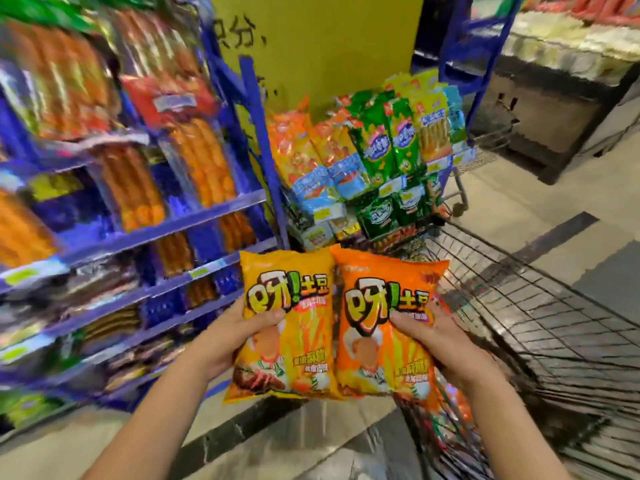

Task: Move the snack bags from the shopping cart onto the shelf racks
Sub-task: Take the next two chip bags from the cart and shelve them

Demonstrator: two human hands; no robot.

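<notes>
Two puffy, glossy foil snack bags sit side by side at the centre of the view, both pillow-shaped with crimped top seams. The yellow bag (287,323) is at 9 o'clock of the orange bag (384,327), and their inner edges touch, the orange one slightly overlapping.

The left hand (228,344) grips the yellow bag at its 9 o'clock edge, thumb curled over the printed front, the other fingers hidden behind. The right hand (440,341) grips the orange bag at its 3 o'clock edge the same way, thumb pressed across the front. Each bag stands upright between the hands, its lower half level with the palms.

At 3 to 5 o'clock lies the shopping cart (540,306), a grid of thin shiny wire (more bright packets show through it below the right wrist). At 9 to 10 o'clock run the blue metal shelf racks (194,220), tiered and slanted, holding clear packs of orange sausages; this side is blurred. At 12 o'clock a low rack of green, yellow and blue bags (374,147) stands before a yellow board (318,46).
</notes>
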